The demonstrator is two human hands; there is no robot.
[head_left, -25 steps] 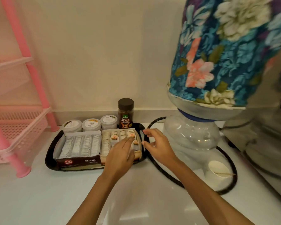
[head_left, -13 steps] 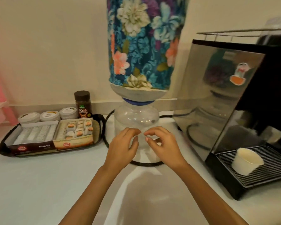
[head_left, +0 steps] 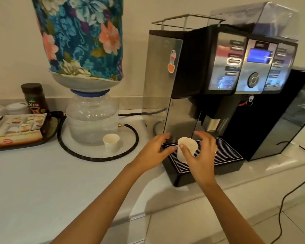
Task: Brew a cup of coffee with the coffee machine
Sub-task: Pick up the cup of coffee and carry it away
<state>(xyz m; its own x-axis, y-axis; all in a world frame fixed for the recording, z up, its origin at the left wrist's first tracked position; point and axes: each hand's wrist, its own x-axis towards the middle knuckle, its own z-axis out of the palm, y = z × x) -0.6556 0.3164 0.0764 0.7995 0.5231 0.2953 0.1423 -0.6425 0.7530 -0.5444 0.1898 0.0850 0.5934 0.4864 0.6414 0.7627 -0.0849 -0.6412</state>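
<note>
- On the drip grate (head_left: 224, 152) of the coffee machine (head_left: 227, 88), a paper cup (head_left: 186, 148) stands tilted.
- The right hand (head_left: 202, 155) curls its grip around the cup; the left hand (head_left: 155, 152) hovers beside it, grip released.
- Step in hand: seating the cup (spout sits further back).
- Next calls for straightening it under the spout (head_left: 212, 124), then pressing a drink button (head_left: 233, 61).

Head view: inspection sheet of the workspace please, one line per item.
Surface: white counter, bare in front.
Job's things: paper cup on the drip grate of the coffee machine.
Clutter: second cup, covered water dispenser, jar, sachet tray.
Grippers: right hand curled around the paper cup; left hand open beside it.
Cables: black hose; cord down the front.
Surroundings: plain wall.
</note>
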